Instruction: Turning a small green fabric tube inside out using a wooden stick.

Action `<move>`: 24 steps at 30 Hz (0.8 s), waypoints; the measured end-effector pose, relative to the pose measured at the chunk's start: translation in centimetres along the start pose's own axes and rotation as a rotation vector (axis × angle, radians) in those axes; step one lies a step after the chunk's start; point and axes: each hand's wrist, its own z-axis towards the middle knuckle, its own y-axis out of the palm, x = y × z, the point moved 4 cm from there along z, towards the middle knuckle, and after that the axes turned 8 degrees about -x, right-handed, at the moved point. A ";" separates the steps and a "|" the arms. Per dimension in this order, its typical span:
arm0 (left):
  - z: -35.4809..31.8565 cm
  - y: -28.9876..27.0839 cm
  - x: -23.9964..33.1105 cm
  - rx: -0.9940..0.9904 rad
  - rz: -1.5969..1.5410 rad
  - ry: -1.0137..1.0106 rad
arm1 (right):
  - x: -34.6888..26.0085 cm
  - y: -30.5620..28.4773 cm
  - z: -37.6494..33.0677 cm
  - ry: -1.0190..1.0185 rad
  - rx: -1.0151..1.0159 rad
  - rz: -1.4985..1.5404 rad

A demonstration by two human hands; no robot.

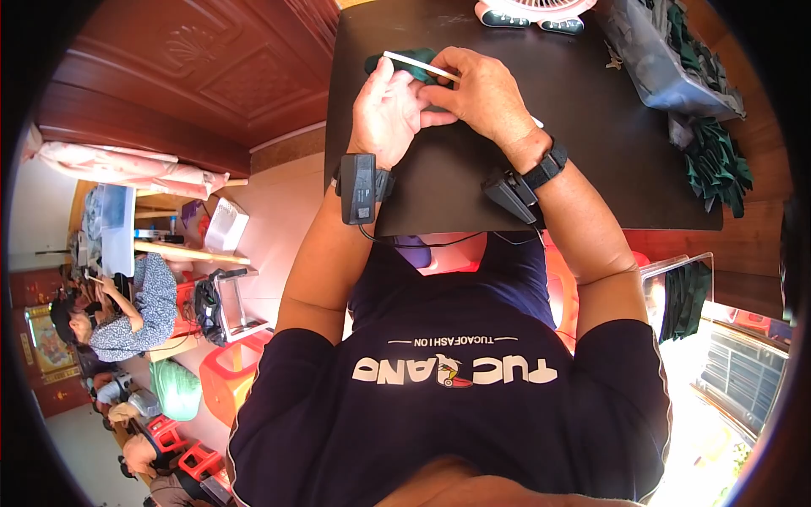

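Both of my hands meet over a black table [591, 152]. My left hand [387, 110] and my right hand [480, 91] together hold a thin white stick [420, 65] with a piece of dark green fabric [397, 61] at its far end. The stick lies slanted across my fingertips. My fingers hide most of the green piece. Each wrist carries a black strapped device.
A clear bag of dark green pieces [676, 59] lies at the table's far right, with loose green pieces [718, 160] beside it. A small white fan [532, 13] stands at the far edge. At the left another person [127, 317] sits working among red stools [177, 439].
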 end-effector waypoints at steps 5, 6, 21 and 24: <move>-0.3 -0.1 -0.1 0.011 -0.032 -0.059 | 1.1 -0.5 0.5 0.121 -0.057 0.076; -0.4 -0.3 -0.2 0.018 -0.029 -0.075 | 1.5 -0.3 0.5 0.185 -0.127 0.161; -0.7 -3.1 -0.4 0.275 -0.099 -0.029 | 2.3 0.3 0.6 0.299 -0.431 0.617; -0.5 -2.1 0.2 0.217 -0.125 -0.030 | 2.0 0.5 0.6 0.284 -0.428 0.634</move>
